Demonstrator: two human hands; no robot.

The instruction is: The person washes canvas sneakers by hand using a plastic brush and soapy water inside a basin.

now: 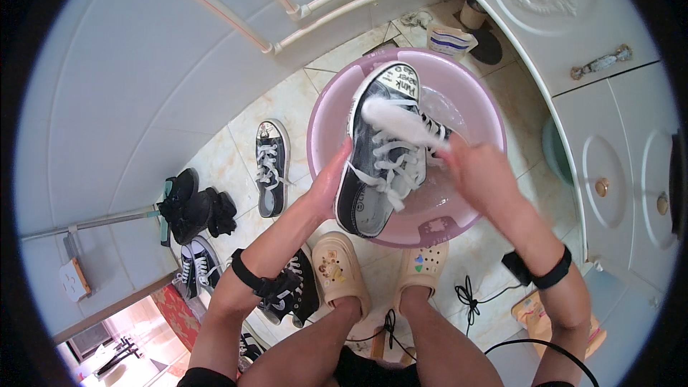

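My left hand (329, 180) grips a black canvas sneaker (361, 191) by its white rubber side, above a pink plastic basin (318, 118). The sneaker has white laces, and its toe cap bears handwriting. Closed around the handle of a white brush (395, 121), my right hand (478, 172) holds the blurred brush head across the upper and laces. Whitish wet streaks show on the canvas. Behind the held sneaker, part of another laced shoe (436, 129) shows inside the basin, mostly hidden. Water (443, 107) with some foam lies in the basin.
A single black sneaker (273, 166) lies on the tiles at left. Black shoes (188, 209) and more sneakers (201, 263) lie beyond it. White cabinets (591, 134) line the right side. Loose cables (467, 295) lie near my clogs (338, 269). A pouch (450, 40) stands behind the basin.
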